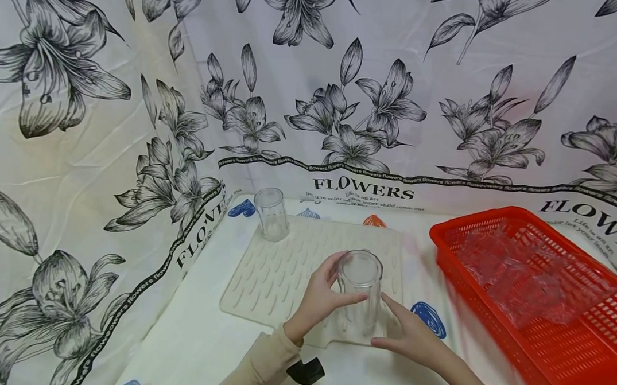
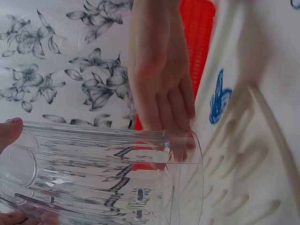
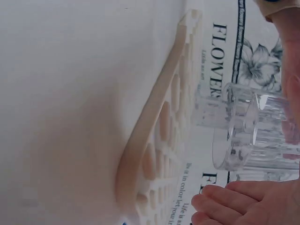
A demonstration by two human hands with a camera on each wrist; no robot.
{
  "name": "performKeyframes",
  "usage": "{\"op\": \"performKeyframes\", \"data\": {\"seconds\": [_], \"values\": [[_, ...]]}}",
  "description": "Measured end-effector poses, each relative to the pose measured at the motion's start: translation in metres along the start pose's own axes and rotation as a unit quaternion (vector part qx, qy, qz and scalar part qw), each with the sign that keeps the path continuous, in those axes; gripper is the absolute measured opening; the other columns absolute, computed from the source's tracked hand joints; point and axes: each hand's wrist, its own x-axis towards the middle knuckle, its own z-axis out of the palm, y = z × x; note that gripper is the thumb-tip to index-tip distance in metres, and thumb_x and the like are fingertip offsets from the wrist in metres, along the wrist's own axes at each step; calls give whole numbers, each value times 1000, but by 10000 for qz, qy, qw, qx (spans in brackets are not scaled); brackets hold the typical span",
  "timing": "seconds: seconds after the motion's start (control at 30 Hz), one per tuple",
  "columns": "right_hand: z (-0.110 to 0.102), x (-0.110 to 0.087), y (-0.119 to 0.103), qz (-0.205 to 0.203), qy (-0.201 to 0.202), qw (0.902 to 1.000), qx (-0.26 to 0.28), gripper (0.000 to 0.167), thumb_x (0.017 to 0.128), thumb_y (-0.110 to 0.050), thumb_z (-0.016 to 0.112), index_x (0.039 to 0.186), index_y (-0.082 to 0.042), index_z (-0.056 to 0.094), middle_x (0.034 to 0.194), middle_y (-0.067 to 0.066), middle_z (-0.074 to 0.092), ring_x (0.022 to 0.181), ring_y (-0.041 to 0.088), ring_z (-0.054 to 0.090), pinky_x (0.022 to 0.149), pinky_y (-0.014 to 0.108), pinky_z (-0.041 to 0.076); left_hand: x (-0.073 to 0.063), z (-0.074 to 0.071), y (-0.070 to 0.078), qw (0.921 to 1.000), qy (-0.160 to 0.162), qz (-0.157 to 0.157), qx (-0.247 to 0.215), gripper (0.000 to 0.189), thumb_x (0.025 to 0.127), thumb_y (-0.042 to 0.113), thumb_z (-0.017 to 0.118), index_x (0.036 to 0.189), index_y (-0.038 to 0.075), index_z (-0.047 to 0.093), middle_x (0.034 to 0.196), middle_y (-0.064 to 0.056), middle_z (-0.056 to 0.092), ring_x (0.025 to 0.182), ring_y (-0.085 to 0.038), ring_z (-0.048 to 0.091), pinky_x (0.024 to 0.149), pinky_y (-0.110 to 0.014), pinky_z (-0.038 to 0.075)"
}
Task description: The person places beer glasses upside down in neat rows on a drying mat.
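Observation:
My left hand (image 1: 322,299) grips a clear ribbed drinking glass (image 1: 357,306) near its thick base, thumb and fingers on opposite sides. The glass is upside down, its rim facing the cream drying mat (image 1: 263,279) below. In the left wrist view the glass (image 2: 103,164) lies across the picture, base end by the thumb and rim toward the mat. Close beside the lower part of the glass is my right hand (image 1: 411,335), its fingers extended and thumb apart. The right wrist view shows those fingers (image 3: 229,201) straight, near the rim.
A second clear glass (image 1: 273,217) stands on the mat's far left corner. To the right sits a red perforated basket (image 1: 453,253) with clear, see-through items (image 1: 527,282) in its far part. A flower-printed cloth (image 1: 343,113) hangs behind the white-covered table.

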Motion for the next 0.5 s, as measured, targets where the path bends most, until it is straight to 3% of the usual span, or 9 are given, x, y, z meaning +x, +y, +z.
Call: {"op": "performKeyframes", "data": {"seconds": [0.37,0.5], "values": [[-13,-16,21,414,-76,9991,-91,88,71,-46,70,135,2,34,132,22,38,119,39,35,90,56,34,44,-14,-11,9983,410,346,237,69,69,1,74,127,-7,38,128,-20,41,122,-26,35,99,-26,28],[-17,-19,25,397,-30,9991,-123,87,71,-46,71,134,3,35,131,23,39,118,40,35,90,56,33,66,-25,-31,9970,582,422,282,71,69,3,76,128,-5,38,127,-19,43,121,-26,37,98,-25,29]]}}
